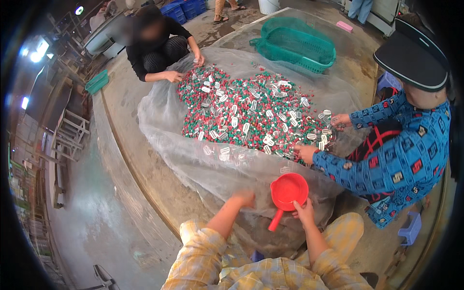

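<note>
A red plastic dipper (284, 186) with a short handle is in front of me, its bowl facing up. My right hand (303, 212) grips the near right side of its rim, beside the handle. To the left of the dipper, my left hand (244, 197) hovers over the clear plastic sheet (193, 166); motion smears its fingers, so I cannot tell whether they are closed. Beyond both hands lies a wide pile of small red and green pieces (232, 116), with many white slotted pieces (234, 121) mixed in.
A person in black (159, 43) crouches at the far left, hands at the pile. Another person in a blue patterned top (391, 140) and dark visor reaches in from the right. Green plastic baskets (295, 46) stand at the back. A purple stool (410, 228) is at right.
</note>
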Action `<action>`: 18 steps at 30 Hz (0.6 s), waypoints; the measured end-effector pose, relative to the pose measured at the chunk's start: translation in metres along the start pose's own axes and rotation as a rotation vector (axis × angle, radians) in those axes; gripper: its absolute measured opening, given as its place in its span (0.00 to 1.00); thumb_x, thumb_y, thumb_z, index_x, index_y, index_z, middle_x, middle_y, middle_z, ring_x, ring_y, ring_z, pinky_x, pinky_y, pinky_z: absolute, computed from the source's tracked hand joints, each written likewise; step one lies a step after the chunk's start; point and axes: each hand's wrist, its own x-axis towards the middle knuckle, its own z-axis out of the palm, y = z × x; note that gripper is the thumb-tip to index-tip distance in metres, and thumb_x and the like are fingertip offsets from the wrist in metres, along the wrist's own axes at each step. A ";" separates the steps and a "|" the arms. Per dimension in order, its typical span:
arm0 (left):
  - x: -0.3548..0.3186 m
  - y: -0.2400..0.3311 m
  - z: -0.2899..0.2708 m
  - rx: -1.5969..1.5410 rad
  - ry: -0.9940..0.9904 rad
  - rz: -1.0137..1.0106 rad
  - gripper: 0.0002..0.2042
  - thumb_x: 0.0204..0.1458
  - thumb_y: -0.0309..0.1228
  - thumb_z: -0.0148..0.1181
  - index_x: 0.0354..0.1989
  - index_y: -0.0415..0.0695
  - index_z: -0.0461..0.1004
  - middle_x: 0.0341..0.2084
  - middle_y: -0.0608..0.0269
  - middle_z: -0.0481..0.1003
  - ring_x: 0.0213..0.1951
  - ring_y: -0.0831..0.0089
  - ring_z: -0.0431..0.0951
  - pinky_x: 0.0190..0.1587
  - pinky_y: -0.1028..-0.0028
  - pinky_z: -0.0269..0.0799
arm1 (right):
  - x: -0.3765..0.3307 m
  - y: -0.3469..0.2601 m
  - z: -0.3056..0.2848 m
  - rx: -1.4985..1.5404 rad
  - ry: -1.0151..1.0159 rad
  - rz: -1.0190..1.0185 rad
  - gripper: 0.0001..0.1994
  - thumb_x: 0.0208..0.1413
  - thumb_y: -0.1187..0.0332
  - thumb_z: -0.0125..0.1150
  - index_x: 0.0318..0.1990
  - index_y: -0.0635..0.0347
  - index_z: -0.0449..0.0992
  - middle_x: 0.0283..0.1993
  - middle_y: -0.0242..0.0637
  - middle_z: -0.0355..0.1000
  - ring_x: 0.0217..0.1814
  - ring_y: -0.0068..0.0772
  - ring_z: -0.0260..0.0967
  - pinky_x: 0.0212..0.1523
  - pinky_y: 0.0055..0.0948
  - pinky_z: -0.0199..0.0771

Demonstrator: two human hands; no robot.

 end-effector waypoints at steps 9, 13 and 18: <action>0.014 0.031 0.018 0.161 0.483 -0.082 0.21 0.50 0.31 0.49 0.55 0.59 0.64 0.49 0.63 0.70 0.53 0.60 0.69 0.53 0.53 0.61 | -0.009 0.014 -0.020 -0.010 0.123 0.179 0.07 0.54 0.75 0.49 0.38 0.69 0.67 0.22 0.45 0.73 0.14 0.36 0.71 0.09 0.30 0.69; -0.019 0.020 0.074 0.232 0.330 -0.015 0.15 0.50 0.32 0.48 0.46 0.58 0.71 0.40 0.62 0.76 0.46 0.63 0.75 0.55 0.54 0.55 | -0.035 -0.033 -0.042 0.011 0.209 0.008 0.05 0.53 0.76 0.48 0.34 0.71 0.67 0.20 0.46 0.71 0.14 0.35 0.71 0.09 0.29 0.69; -0.050 0.055 0.093 0.450 0.228 -0.173 0.13 0.51 0.34 0.47 0.42 0.51 0.76 0.44 0.61 0.75 0.48 0.64 0.74 0.57 0.55 0.55 | -0.043 -0.040 -0.067 0.194 0.292 -0.036 0.05 0.54 0.75 0.48 0.33 0.70 0.65 0.21 0.47 0.71 0.14 0.36 0.71 0.09 0.29 0.69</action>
